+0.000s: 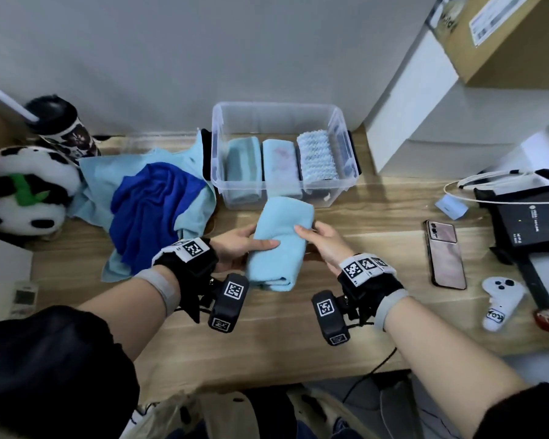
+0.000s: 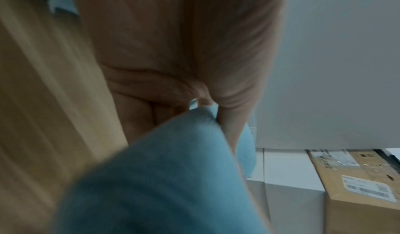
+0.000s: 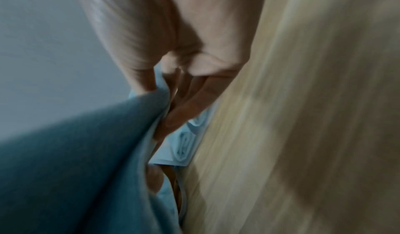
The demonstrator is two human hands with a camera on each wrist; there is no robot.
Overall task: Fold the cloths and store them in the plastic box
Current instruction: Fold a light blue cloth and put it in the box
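A folded light blue cloth point(image 1: 281, 242) is held above the wooden table, just in front of the clear plastic box point(image 1: 278, 113). My left hand point(image 1: 243, 245) grips its left side, thumb on top and fingers under it. My right hand point(image 1: 319, 239) grips its right side the same way. In the wrist views the light blue cloth point(image 2: 162, 177) point(image 3: 75, 160) sits pinched between thumb and fingers. Inside the box lie three folded cloths: a teal one point(image 1: 243, 164), a pale blue one point(image 1: 279, 163) and a white-blue textured one point(image 1: 317, 155).
Left of the box, an unfolded dark blue cloth point(image 1: 152, 207) lies on a light blue cloth point(image 1: 102, 172). A panda plush point(image 1: 26, 188) and a cup point(image 1: 64, 128) stand far left. A phone point(image 1: 446, 253), a white controller point(image 1: 499, 299) and black devices point(image 1: 530, 213) lie right.
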